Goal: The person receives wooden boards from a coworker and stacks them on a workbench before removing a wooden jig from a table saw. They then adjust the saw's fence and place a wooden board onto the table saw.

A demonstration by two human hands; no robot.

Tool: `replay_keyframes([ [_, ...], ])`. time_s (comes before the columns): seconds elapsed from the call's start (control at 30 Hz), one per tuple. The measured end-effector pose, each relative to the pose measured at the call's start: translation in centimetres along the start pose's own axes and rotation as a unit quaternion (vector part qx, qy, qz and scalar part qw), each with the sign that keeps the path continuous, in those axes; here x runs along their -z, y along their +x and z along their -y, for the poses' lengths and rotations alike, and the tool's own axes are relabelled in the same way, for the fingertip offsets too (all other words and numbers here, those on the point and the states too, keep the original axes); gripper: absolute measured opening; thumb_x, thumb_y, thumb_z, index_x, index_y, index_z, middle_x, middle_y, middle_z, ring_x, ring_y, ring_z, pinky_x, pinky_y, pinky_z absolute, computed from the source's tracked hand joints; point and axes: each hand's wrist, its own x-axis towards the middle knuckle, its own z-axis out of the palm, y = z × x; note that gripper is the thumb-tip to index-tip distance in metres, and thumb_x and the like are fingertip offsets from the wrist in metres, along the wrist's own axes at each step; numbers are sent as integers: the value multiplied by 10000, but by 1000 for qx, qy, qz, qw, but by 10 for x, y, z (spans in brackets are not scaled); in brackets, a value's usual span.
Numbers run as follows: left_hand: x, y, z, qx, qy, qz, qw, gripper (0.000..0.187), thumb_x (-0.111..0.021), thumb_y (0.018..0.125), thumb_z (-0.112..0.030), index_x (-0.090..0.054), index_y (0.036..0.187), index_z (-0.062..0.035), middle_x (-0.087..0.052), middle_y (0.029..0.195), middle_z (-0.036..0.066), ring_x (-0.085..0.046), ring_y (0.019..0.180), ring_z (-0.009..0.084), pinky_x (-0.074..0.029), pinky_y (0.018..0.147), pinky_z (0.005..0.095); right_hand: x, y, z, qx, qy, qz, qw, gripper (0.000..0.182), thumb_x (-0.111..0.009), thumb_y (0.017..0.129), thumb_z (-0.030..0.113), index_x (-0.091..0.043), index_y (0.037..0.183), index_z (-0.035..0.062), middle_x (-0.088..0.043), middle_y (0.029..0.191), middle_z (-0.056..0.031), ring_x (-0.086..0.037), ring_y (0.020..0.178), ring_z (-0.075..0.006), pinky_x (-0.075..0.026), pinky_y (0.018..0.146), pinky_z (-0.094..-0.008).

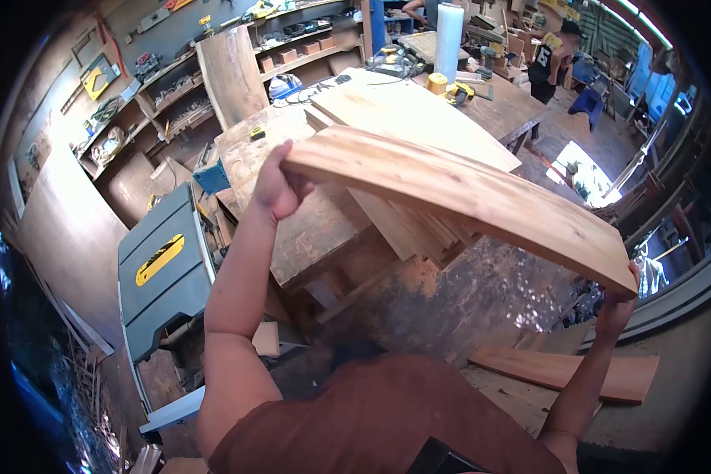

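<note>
A long, wide wooden board [466, 189] is held up in front of me, its left end higher in view than its right. My left hand [279, 188] is closed round the board's left end, fingers partly hidden underneath. At the opposite end my right hand [615, 310] grips the lower corner, most of its fingers hidden by the wood. Beneath and behind the board, several more planks [395, 225] lie stacked on a worn wooden workbench [308, 245]. A large pale panel [419, 110] rests on the bench farther back.
A grey table saw [162, 268] with a yellow insert stands at my left. Another plank [561, 371] lies low at the right. A yellow tape measure [257, 133] sits on the bench. Tool shelves [308, 59] line the back wall, and another person [553, 63] stands at the far right.
</note>
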Motion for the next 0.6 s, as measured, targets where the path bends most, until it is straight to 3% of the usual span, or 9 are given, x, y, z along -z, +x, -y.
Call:
replay_keyframes([
  [0.07, -24, 27, -26, -10, 54, 23, 998, 512, -401, 907, -496, -538, 1110, -46, -656, 870, 85, -644, 704, 189, -472, 534, 247, 12, 29, -4, -98, -52, 8, 994, 565, -745, 781, 278, -509, 1219, 10, -485, 1194, -38, -525, 971, -124, -441, 828, -269],
  [0.2, -5, 125, -49, 23, 151, 7, 988, 586, -360, 871, -587, -582, 1022, -67, -656, 799, 86, -637, 724, 175, -459, 638, 298, -24, 62, 4, -14, -131, 29, 991, 389, -722, 800, 202, -580, 1098, -4, -528, 1116, -66, -539, 961, -179, -443, 862, -334],
  [0.27, 6, 175, -57, 25, 197, -26, 980, 611, -351, 871, -604, -582, 1009, -54, -656, 813, 103, -635, 755, 191, -458, 675, 314, -65, 73, 32, 246, -252, 93, 931, 329, -743, 769, 194, -593, 987, -1, -566, 1066, -116, -552, 990, -258, -424, 891, -386],
  [0.33, 4, 210, -64, 27, 236, -60, 969, 638, -342, 871, -620, -581, 995, -42, -656, 826, 120, -633, 786, 206, -457, 712, 331, -95, 74, 35, 250, -222, 85, 939, 297, -712, 805, 210, -566, 960, 2, -576, 1005, -120, -567, 926, -284, -415, 889, -424],
  [0.4, -8, 233, -70, 49, 334, -107, 935, 698, -312, 859, -677, -591, 922, -40, -639, 822, 97, -608, 731, 177, -454, 676, 283, -107, 66, 14, 193, 5, 97, 976, 325, -675, 842, 263, -539, 984, 4, -568, 1017, -117, -545, 980, -270, -403, 904, -416],
  [0.43, -7, 247, -66, 33, 340, -106, 934, 818, -275, 833, -736, -559, 1015, 9, -635, 848, 118, -609, 792, 201, -452, 738, 307, -115, 69, 9, 195, -44, 35, 979, 353, -617, 888, 308, -526, 1047, 7, -586, 1017, -95, -557, 961, -211, -429, 872, -349],
  [0.47, -13, 252, -57, 14, 326, -79, 942, 759, -341, 863, -681, -520, 1143, 2, -634, 912, 122, -613, 797, 203, -461, 755, 324, -126, 73, 7, 189, -49, 33, 980, 353, -617, 888, 308, -526, 1047, 7, -586, 1017, -95, -557, 961, -211, -429, 872, -349],
  [0.53, -33, 259, -16, -119, 368, -73, 919, 653, -429, 898, -576, -495, 1244, -25, -611, 1062, 150, -605, 931, 228, -457, 847, 347, -151, 80, 0, -137, 112, -99, 979, 303, -559, 927, 281, -537, 1070, 14, -598, 1038, -73, -566, 951, -147, -447, 855, -296],
  [0.6, -49, 252, 38, -326, 551, 21, 768, 576, -502, 905, -472, -468, 1300, -55, -544, 1206, 196, -543, 1096, 291, -412, 953, 387, -154, 82, -33, -291, 157, -110, 937, 289, -509, 950, 261, -527, 1108, 20, -605, 1059, -82, -584, 962, -152, -479, 859, -311],
])
